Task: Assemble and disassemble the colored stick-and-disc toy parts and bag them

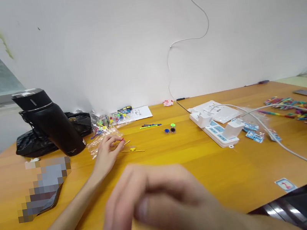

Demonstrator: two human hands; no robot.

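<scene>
Left hand (pixel 107 148) reaches out on the worktop (pixel 196 162), fingertips pinching a small red piece just beside a thin yellow stick (pixel 132 150), right of the black flask (pixel 51 121); right hand (pixel 156 204) is blurred, raised close, fingers loosely curled, holding nothing visible

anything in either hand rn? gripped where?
Left hand: fingertips pinch a small red piece beside the plastic bag; too small to tell which part. Right hand: blurred, appears empty, fingers loosely curled.
</scene>
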